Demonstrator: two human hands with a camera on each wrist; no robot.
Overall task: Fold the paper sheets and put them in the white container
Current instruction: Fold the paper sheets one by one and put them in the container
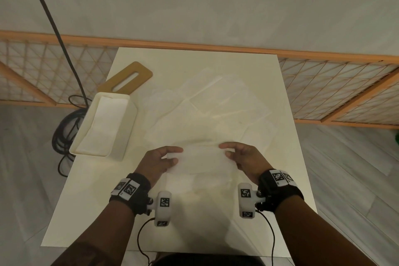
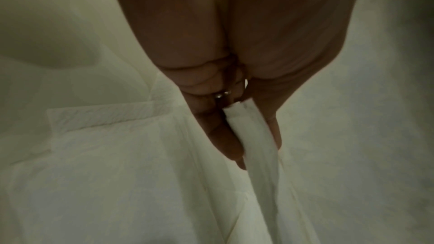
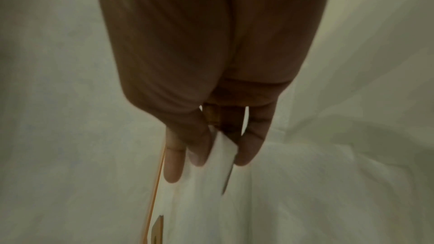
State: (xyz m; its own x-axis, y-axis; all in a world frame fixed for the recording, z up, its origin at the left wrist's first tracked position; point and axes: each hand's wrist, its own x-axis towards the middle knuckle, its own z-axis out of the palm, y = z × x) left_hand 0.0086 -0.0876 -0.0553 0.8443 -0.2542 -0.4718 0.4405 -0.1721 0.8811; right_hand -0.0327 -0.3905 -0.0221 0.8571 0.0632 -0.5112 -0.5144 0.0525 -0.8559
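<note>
Both hands hold one white paper sheet (image 1: 201, 160) just above the table's near middle. My left hand (image 1: 167, 154) pinches its left edge, and in the left wrist view the doubled sheet (image 2: 253, 140) sits between thumb and fingers (image 2: 220, 136). My right hand (image 1: 232, 151) pinches the right edge; the right wrist view shows the sheet (image 3: 211, 183) between the fingertips (image 3: 246, 147). Several more white sheets (image 1: 216, 103) lie spread over the table beyond the hands. The white container (image 1: 121, 136) stands at the left with folded paper (image 1: 103, 123) inside.
A tan wooden lid with a slot (image 1: 127, 79) lies behind the container. The white table (image 1: 90, 211) is small, with floor on both sides. A black cable (image 1: 64, 127) coils on the floor at the left. An orange lattice screen (image 1: 323, 84) runs along the wall behind.
</note>
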